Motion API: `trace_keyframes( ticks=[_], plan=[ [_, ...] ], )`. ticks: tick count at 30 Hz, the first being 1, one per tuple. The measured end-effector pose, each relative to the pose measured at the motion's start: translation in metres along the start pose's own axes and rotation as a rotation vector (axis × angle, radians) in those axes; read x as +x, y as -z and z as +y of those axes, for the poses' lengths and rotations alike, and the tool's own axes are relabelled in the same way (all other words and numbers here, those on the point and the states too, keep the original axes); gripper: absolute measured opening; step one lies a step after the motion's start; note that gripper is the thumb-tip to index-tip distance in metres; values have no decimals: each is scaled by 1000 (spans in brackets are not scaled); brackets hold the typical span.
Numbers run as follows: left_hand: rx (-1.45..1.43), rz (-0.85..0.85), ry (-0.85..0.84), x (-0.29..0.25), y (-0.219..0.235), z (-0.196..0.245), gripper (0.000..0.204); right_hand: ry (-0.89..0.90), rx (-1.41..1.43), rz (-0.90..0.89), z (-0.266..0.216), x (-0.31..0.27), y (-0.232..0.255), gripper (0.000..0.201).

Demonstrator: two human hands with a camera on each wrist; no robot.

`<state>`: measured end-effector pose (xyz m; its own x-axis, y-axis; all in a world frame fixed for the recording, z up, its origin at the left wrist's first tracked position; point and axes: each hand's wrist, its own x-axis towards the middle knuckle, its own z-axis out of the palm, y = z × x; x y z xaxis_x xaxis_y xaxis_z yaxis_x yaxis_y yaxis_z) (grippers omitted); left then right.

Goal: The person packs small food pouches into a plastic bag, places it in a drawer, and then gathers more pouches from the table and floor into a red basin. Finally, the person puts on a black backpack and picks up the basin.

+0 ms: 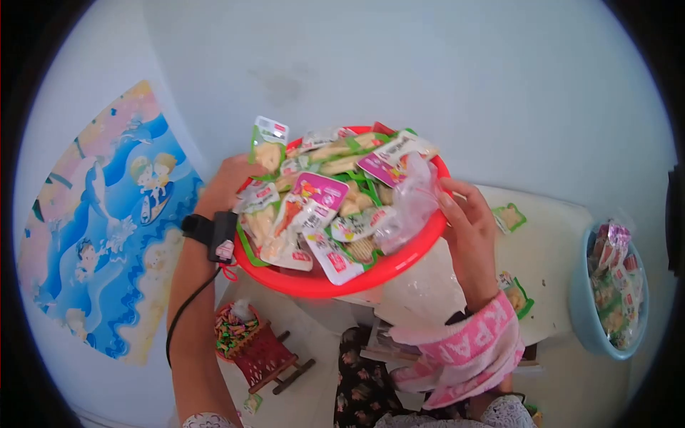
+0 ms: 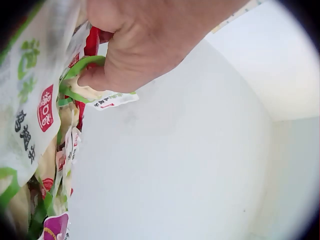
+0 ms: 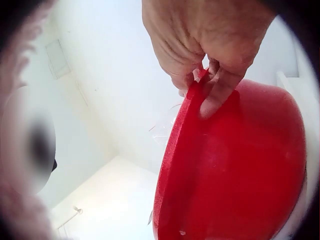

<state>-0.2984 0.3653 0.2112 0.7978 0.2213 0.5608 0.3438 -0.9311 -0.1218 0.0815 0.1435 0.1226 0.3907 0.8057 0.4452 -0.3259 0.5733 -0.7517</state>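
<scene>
A red plastic basin heaped with small snack packets is lifted in front of me. My left hand grips its left rim, fingers curled among green and white packets. My right hand grips the right rim; in the right wrist view the fingers pinch the red edge from above and below. A clear plastic bag lies crumpled on the packets near the right hand.
A white table below holds loose green packets. A light blue basin with more packets stands at the right. A small red wooden stool and a basket of sweets sit on the floor. A cartoon poster hangs at left.
</scene>
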Motion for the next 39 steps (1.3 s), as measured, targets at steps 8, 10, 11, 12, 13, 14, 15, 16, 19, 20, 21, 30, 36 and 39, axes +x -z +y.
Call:
trace_keyframes(
  ticks=[8,10,11,12,13,14,15,16,19,20,21,30,36,39],
  plan=[
    [23,441,873,-45,-8,-9,42,88,-302,96,0,-29,15,42],
    [131,628,776,-62,16,35,40,210,-348,99,3,-39,17,39],
    [90,689,666,-57,27,97,42,225,-326,98,-2,-49,11,32],
    [49,745,562,-44,21,174,45,229,-320,67,-3,-55,7,31],
    [53,819,605,-40,5,231,42,233,-310,30,-4,-62,3,31],
    [60,893,656,-43,-5,279,40,231,-301,-13,-4,-69,-4,30],
    [-211,866,614,-67,-17,312,33,296,-269,-76,-2,-73,-15,24],
    [-355,633,519,-60,-24,342,42,273,-303,-146,-2,-81,-24,22],
    [-631,154,324,-43,-60,418,75,219,-436,-344,-11,-102,-54,15],
    [-593,176,422,-47,-80,435,79,262,-473,-386,-8,-106,-59,15],
    [-554,196,522,-54,-92,447,84,304,-507,-426,0,-109,-61,15],
    [-1245,18,1122,-99,-106,475,77,125,-652,-673,45,-128,-52,13],
    [-1298,-211,772,-111,-38,449,30,-43,-596,-770,82,-140,-37,16],
    [-1453,-10,631,-73,-10,431,22,-266,-620,-978,91,-166,-36,24]
  ],
)
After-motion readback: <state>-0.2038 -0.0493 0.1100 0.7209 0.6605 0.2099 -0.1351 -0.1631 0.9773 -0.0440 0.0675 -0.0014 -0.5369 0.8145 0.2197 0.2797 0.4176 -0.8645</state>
